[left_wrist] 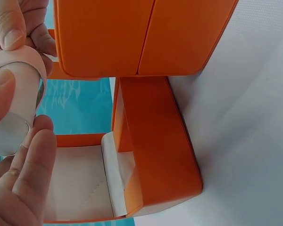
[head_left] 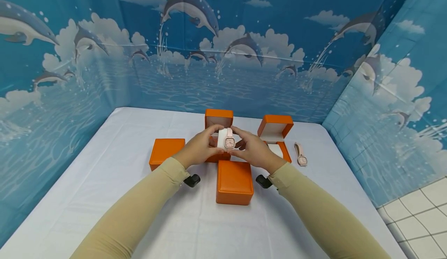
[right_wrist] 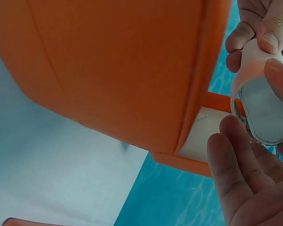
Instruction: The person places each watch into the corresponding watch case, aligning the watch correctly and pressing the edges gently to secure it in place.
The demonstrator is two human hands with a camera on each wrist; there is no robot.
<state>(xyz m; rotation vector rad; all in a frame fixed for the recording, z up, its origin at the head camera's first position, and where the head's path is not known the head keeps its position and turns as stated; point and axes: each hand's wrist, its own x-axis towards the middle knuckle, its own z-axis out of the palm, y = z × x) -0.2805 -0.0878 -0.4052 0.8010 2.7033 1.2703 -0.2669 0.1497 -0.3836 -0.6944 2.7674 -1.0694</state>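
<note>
A pink-strapped wristwatch (head_left: 229, 142) with a squarish dial wraps round a white watch cushion (head_left: 221, 139), above an open orange box (head_left: 219, 118). My left hand (head_left: 200, 147) holds the cushion's left end between thumb and fingers. From the other side my right hand (head_left: 257, 150) pinches the watch and cushion at the strap. Both thumbs press the near side in the wrist views, where the pink strap (right_wrist: 250, 75) circles the cushion. The dial is mostly hidden there. The box's lower part is largely covered by the hands in the head view.
Closed orange boxes stand at left (head_left: 168, 149) and front centre (head_left: 234, 179). To the right, another open box (head_left: 287, 152) contains a white cushion (head_left: 275, 149), with a second pink watch (head_left: 301, 156) beside it. Dolphin-print curtains (head_left: 216, 76) surround the white-covered table (head_left: 167, 228).
</note>
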